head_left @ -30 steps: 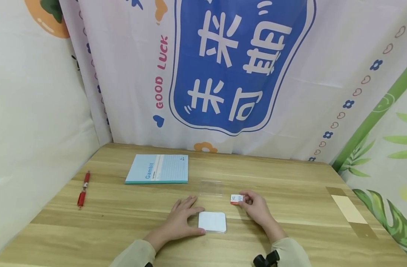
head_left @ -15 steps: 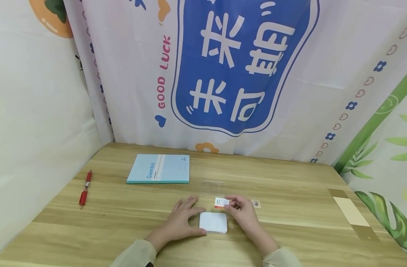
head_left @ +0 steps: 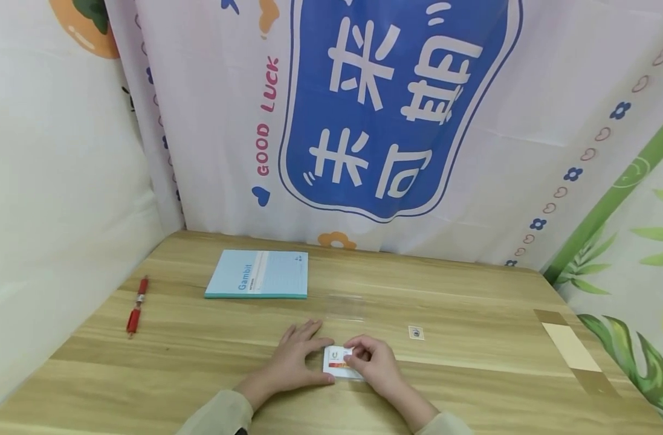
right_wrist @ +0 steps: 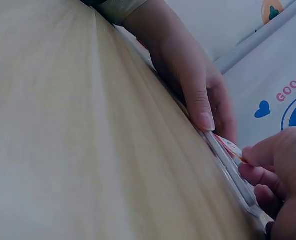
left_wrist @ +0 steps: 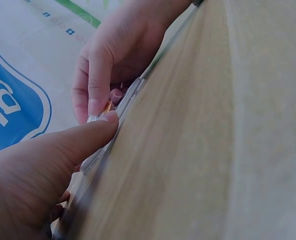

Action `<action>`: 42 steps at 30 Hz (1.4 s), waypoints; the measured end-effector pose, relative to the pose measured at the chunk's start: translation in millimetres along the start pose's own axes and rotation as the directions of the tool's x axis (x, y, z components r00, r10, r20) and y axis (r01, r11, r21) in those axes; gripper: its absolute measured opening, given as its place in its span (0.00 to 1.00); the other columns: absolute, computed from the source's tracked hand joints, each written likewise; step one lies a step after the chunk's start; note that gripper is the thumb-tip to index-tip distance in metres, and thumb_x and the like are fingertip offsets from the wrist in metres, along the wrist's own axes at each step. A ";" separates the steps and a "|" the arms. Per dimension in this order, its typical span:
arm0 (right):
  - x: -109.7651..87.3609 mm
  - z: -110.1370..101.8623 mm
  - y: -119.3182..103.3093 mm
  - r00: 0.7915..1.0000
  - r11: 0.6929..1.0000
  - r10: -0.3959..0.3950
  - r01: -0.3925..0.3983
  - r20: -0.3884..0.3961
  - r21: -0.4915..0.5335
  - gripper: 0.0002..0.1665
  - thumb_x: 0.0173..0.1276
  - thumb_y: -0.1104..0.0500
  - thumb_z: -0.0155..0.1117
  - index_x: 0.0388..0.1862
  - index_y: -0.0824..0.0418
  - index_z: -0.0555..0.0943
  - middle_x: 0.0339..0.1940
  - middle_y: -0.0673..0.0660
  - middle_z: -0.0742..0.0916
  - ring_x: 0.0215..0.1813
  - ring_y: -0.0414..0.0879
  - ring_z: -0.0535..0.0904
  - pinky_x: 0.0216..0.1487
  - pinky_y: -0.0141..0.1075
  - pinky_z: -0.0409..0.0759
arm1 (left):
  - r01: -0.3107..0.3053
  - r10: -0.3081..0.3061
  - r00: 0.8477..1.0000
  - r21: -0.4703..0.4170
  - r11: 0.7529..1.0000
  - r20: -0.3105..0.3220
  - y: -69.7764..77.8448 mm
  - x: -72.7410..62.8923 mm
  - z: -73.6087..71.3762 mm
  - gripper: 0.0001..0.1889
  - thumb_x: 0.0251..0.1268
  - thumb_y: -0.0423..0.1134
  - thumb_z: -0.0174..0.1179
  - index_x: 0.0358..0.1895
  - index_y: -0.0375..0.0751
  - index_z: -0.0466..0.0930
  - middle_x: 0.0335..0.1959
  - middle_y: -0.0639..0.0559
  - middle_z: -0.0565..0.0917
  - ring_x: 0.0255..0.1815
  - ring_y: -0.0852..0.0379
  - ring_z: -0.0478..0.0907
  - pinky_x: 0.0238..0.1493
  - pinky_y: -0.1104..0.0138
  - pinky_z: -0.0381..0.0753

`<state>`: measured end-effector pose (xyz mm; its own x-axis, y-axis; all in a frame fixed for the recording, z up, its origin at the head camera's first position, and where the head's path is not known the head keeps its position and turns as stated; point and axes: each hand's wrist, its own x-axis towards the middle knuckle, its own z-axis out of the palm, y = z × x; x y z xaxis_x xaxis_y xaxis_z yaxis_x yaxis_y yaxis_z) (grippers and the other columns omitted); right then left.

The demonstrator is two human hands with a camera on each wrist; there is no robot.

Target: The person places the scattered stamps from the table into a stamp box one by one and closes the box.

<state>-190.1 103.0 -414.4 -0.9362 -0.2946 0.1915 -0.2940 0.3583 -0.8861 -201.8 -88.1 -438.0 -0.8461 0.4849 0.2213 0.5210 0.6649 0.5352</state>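
In the head view my left hand [head_left: 294, 361] steadies the left side of a shallow plastic case [head_left: 342, 373] with a white top surface, thumb and index finger at its two left corners. My right hand [head_left: 379, 366] pinches a small white card [head_left: 335, 356] with an orange-red lower band between thumb and fingers. The card lies over the white surface; its right part is hidden by my fingers. In the left wrist view the left thumb [left_wrist: 95, 135] presses at the case's edge. From the right wrist view, the card [right_wrist: 233, 149] looks slightly tilted above the case.
A clear plastic lid or sheet [head_left: 346, 307] lies flat beyond the case. To the right is a small stamp-like square [head_left: 416, 333]. A light blue notebook [head_left: 257, 274] lies at the back left, a red pen [head_left: 137, 306] near the left edge. Tape strips [head_left: 570, 345] mark the right side.
My right hand has carried the card leftward and toward me, from right of the case to over it. The stamp-like square has come into sight. The left hand stays put.
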 end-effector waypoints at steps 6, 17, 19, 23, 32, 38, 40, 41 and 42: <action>4.8 7.1 20.7 0.999 0.994 -0.046 0.047 0.011 -0.098 0.09 0.48 0.67 0.65 0.31 0.63 0.79 0.18 0.48 0.74 0.21 0.36 0.66 0.21 0.25 0.66 | -0.003 0.003 1.000 0.012 1.000 -0.001 -1.6 -0.9 -0.2 0.35 0.38 0.64 0.60 0.50 0.45 0.74 0.61 0.38 0.60 0.63 0.42 0.49 0.58 0.46 0.39; 6.2 8.4 25.2 0.996 0.957 -0.091 0.086 -0.007 -0.277 0.07 0.48 0.61 0.66 0.29 0.56 0.80 0.17 0.41 0.73 0.22 0.36 0.66 0.26 0.30 0.65 | -0.014 0.014 1.000 0.020 1.000 -0.017 -3.3 0.6 1.0 0.36 0.38 0.64 0.59 0.51 0.45 0.74 0.61 0.37 0.59 0.63 0.42 0.49 0.58 0.45 0.39; 6.2 8.3 25.0 0.995 0.957 -0.094 0.088 -0.011 -0.278 0.07 0.48 0.61 0.66 0.29 0.57 0.80 0.16 0.41 0.73 0.22 0.35 0.66 0.25 0.29 0.65 | -0.015 0.015 1.000 0.017 1.000 -0.019 -2.8 0.8 0.8 0.35 0.38 0.64 0.59 0.51 0.45 0.74 0.61 0.37 0.60 0.63 0.42 0.49 0.58 0.45 0.39; 6.6 8.7 24.0 0.995 0.963 -0.096 0.089 -0.015 -0.255 0.07 0.49 0.61 0.66 0.29 0.59 0.80 0.16 0.43 0.73 0.21 0.35 0.66 0.23 0.28 0.66 | -0.013 0.014 1.000 0.019 1.000 -0.020 -1.9 0.7 -0.6 0.35 0.38 0.63 0.60 0.51 0.44 0.74 0.61 0.37 0.59 0.63 0.42 0.49 0.58 0.45 0.39; 4.6 -4.6 -3.2 0.997 0.994 -0.065 0.062 -0.031 -0.090 0.11 0.51 0.69 0.62 0.36 0.70 0.77 0.20 0.51 0.74 0.22 0.39 0.66 0.22 0.25 0.66 | -0.017 0.017 1.000 0.031 0.999 -0.018 -1.3 0.7 -1.7 0.35 0.39 0.63 0.60 0.51 0.44 0.74 0.61 0.37 0.60 0.63 0.42 0.49 0.58 0.45 0.39; 9.9 -35.5 0.4 0.991 0.996 -0.062 0.053 -0.118 -0.078 0.15 0.52 0.68 0.63 0.40 0.70 0.77 0.24 0.51 0.77 0.28 0.42 0.70 0.28 0.29 0.69 | -0.008 0.009 1.000 0.026 1.000 -0.018 -1.5 0.1 -1.3 0.36 0.37 0.63 0.61 0.51 0.44 0.74 0.61 0.37 0.60 0.63 0.42 0.50 0.58 0.46 0.39; 11.5 -48.0 11.3 0.989 0.995 -0.050 0.037 -0.137 -0.091 0.15 0.52 0.67 0.63 0.41 0.68 0.77 0.25 0.50 0.78 0.30 0.42 0.71 0.31 0.31 0.69 | -0.005 0.005 1.000 0.022 1.000 -0.013 -1.7 0.0 -0.5 0.36 0.37 0.63 0.61 0.51 0.44 0.74 0.61 0.38 0.60 0.63 0.42 0.49 0.59 0.46 0.39; 12.0 -54.8 17.0 0.989 0.995 -0.038 0.025 -0.140 -0.096 0.16 0.52 0.66 0.63 0.42 0.67 0.77 0.26 0.49 0.78 0.31 0.42 0.72 0.32 0.32 0.68 | -0.004 0.005 1.000 0.021 1.000 -0.011 -1.8 0.1 -0.1 0.36 0.37 0.63 0.60 0.51 0.44 0.74 0.61 0.38 0.60 0.63 0.42 0.49 0.59 0.46 0.39; 12.1 -61.3 21.2 0.989 0.995 -0.020 0.005 -0.148 -0.101 0.16 0.53 0.65 0.63 0.43 0.66 0.77 0.27 0.50 0.79 0.32 0.43 0.72 0.33 0.32 0.69 | -0.004 0.004 1.000 0.022 1.000 -0.009 -1.8 0.1 0.2 0.36 0.37 0.63 0.61 0.51 0.45 0.74 0.61 0.38 0.60 0.63 0.42 0.49 0.59 0.46 0.39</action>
<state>-219.5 161.4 -404.9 -0.9483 -0.1672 0.2697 -0.3167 0.4446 -0.8379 -202.8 -89.1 -439.1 -0.8450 0.4821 0.2312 0.5266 0.6752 0.5166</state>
